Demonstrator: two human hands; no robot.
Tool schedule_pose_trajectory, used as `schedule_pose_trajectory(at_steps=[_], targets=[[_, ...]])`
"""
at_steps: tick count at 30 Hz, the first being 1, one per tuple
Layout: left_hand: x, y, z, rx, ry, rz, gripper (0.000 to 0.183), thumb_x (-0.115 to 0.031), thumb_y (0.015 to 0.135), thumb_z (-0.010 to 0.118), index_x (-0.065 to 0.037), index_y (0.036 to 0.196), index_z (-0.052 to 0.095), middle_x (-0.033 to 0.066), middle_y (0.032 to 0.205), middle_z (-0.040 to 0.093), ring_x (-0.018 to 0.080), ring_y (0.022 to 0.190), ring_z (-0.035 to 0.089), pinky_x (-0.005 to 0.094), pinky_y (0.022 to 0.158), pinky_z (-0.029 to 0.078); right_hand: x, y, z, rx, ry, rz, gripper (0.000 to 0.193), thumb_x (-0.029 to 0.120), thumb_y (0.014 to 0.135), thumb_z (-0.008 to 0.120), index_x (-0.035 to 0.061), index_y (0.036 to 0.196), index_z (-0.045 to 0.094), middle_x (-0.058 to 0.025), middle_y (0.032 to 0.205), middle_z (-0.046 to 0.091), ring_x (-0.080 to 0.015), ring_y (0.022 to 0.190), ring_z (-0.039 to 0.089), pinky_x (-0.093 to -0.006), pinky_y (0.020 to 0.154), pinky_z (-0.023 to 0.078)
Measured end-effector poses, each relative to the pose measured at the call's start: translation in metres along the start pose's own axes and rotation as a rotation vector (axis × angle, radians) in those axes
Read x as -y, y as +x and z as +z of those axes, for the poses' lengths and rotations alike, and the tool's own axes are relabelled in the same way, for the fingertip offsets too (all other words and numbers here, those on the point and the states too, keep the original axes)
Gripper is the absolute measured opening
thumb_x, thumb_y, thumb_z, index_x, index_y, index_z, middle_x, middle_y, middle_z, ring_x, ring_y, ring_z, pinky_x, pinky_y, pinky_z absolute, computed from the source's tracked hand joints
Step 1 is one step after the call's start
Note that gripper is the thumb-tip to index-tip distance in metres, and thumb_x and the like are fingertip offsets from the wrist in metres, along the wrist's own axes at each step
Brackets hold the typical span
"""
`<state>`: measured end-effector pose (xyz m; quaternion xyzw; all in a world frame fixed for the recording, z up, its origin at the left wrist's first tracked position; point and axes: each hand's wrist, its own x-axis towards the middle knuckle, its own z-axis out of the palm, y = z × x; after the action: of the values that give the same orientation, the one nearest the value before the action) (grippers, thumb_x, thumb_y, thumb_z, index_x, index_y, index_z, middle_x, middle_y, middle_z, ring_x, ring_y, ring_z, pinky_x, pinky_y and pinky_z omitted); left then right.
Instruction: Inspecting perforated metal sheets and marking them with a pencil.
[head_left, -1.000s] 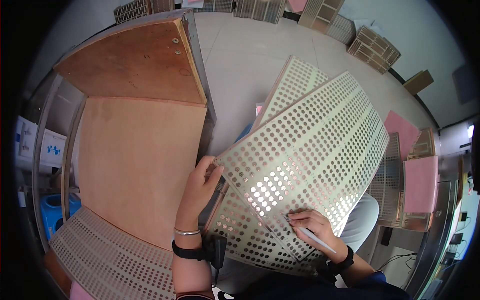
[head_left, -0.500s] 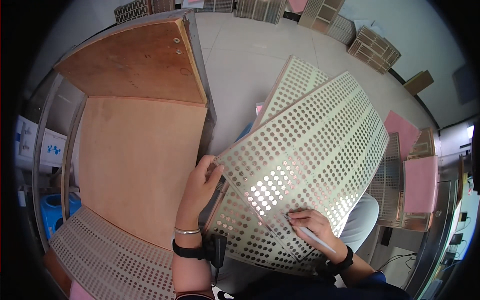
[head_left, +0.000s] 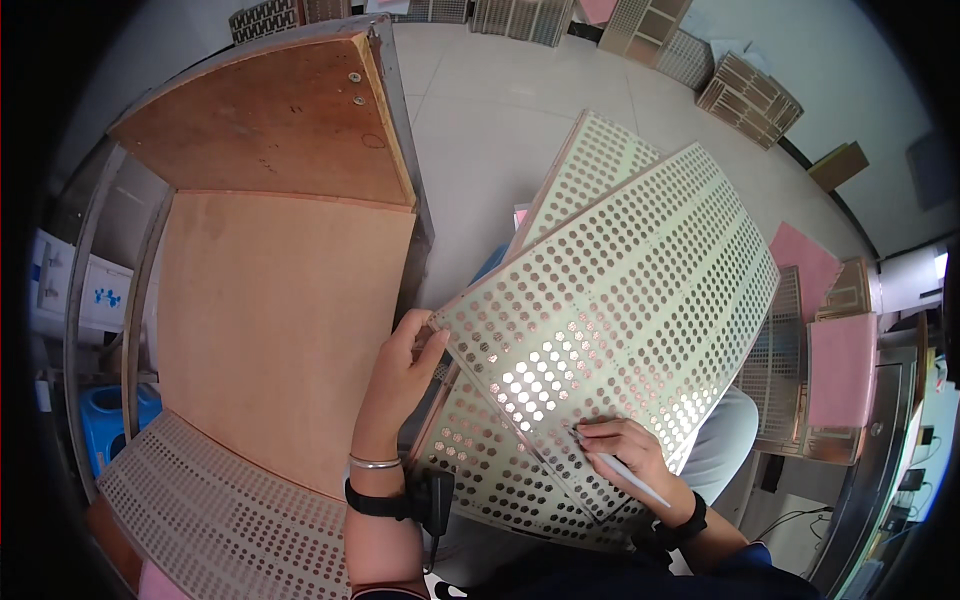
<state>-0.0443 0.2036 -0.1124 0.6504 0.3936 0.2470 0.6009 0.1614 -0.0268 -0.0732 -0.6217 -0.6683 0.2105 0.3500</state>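
Our left hand (head_left: 403, 365) grasps left corner of upper dotted panel (head_left: 620, 270); our right hand (head_left: 628, 450) grips white pen-like tool (head_left: 638, 481), one end near panel's face. We see upper panel lying askew over lower dotted panel (head_left: 482, 465), above our lap (head_left: 730, 430). Leftward: wooden stand (head_left: 280, 320), grey dotted panel (head_left: 225, 510). Beyond: pale floor (head_left: 470, 120).

To your left you have a broad, light wooden board (head_left: 285, 330), with a reddish-brown wooden panel (head_left: 250, 130) rising at its far edge; two round metal fittings (head_left: 356, 78) sit near that panel's upper right corner. Further left you can see a white cabinet (head_left: 90, 275) with blue marks and, below it, a blue plastic object (head_left: 108, 408). Ahead of you, pale tiled floor (head_left: 480, 90) reaches a brown slotted panel (head_left: 750, 98) near the wall (head_left: 820, 90). To your right hangs a pink sheet (head_left: 842, 372), with dark cables (head_left: 795, 515) lower down.
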Motion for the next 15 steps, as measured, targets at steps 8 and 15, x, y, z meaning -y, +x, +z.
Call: schedule_pose_trajectory(at_steps=[8, 15], targets=[[0.002, 0.001, 0.000, 0.004, -0.007, 0.003, 0.020, -0.013, 0.094, 0.055, 0.003, 0.106, 0.052, 0.0068, 0.087, 0.061, 0.0098, 0.081, 0.057, 0.0258, 0.072, 0.048, -0.002, -0.001, 0.000, 0.002, 0.017, -0.006, 0.028, -0.004, 0.070, 0.071, 0.0040, 0.096, 0.062, -0.0090, 0.106, 0.064, -0.0269, 0.097, 0.063, -0.0330, 0.079, 0.053], [0.001, 0.000, -0.001, -0.002, 0.009, 0.004, 0.021, -0.013, 0.093, 0.056, 0.003, 0.106, 0.051, 0.0071, 0.087, 0.061, 0.0101, 0.081, 0.057, 0.0258, 0.072, 0.048, 0.010, 0.002, 0.005, -0.037, -0.001, 0.046, 0.029, -0.009, 0.069, 0.070, 0.0023, 0.095, 0.061, -0.0115, 0.104, 0.063, -0.0296, 0.097, 0.063, -0.0341, 0.081, 0.053]])
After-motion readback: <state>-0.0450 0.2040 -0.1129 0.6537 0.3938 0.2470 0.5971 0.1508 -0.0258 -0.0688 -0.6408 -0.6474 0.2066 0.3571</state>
